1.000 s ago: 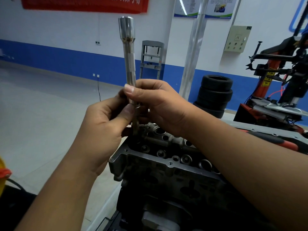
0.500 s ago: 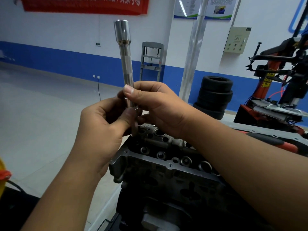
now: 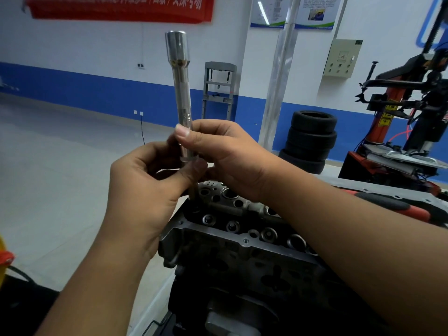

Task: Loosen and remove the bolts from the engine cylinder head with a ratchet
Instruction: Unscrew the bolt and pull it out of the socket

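Note:
A long chrome socket extension [image 3: 183, 93] stands upright above the grey engine cylinder head [image 3: 242, 241], its wide end on top. My right hand [image 3: 225, 156] pinches its lower part between thumb and fingers. Just below, my left hand [image 3: 138, 190] pinches the tool's bottom end, where a dark bolt shank [image 3: 194, 194] hangs down toward a hole at the head's far left corner. My fingers hide the joint between bolt and tool. A ratchet with a red and black handle [image 3: 400, 206] lies on the bench behind my right forearm.
Stacked tyres [image 3: 310, 139] stand by the blue-striped wall. A red tyre-changing machine [image 3: 400, 122] fills the right side. A grey metal frame [image 3: 218, 90] stands at the wall behind the tool. Open floor lies to the left; a yellow and red object [image 3: 3, 258] shows at the left edge.
The extension's top has drifted slightly left and a little lower. Both hands keep their grip in nearly the same place.

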Demonstrator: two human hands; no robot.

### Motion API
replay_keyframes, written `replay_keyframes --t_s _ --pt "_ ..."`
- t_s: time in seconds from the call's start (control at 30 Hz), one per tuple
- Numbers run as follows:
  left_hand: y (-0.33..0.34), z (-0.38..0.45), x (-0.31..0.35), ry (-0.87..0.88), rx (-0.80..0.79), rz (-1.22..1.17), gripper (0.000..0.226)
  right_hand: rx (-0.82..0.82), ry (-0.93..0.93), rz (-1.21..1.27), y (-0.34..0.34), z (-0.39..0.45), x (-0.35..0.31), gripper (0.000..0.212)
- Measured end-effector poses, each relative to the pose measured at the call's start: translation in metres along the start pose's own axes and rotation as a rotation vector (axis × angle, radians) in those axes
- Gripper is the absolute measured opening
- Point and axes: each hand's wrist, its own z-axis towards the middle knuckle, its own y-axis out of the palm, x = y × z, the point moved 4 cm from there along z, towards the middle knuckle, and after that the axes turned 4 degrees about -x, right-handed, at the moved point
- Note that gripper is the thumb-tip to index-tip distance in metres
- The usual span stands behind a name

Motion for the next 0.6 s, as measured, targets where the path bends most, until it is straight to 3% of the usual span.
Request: replay_keyframes --t_s 0.2,0.43,0.6 --pt "0.0026 0.0020 -0.0012 -0.042 -0.212 -0.137 0.033 0.015 0.013 0.008 -0.0019 -0.0005 0.0002 0.018" --pt "-0.0029 0.0012 0.0011 0.024 -0.004 0.014 0.042 0.016 0.006 -0.006 -0.0008 -0.0002 0.0001 0.022" --pt "0.0019 0.0040 0.0012 -0.037 -0.230 -0.120 0.035 0.050 0.016 -0.011 -0.0034 -0.0012 0.0006 0.022"
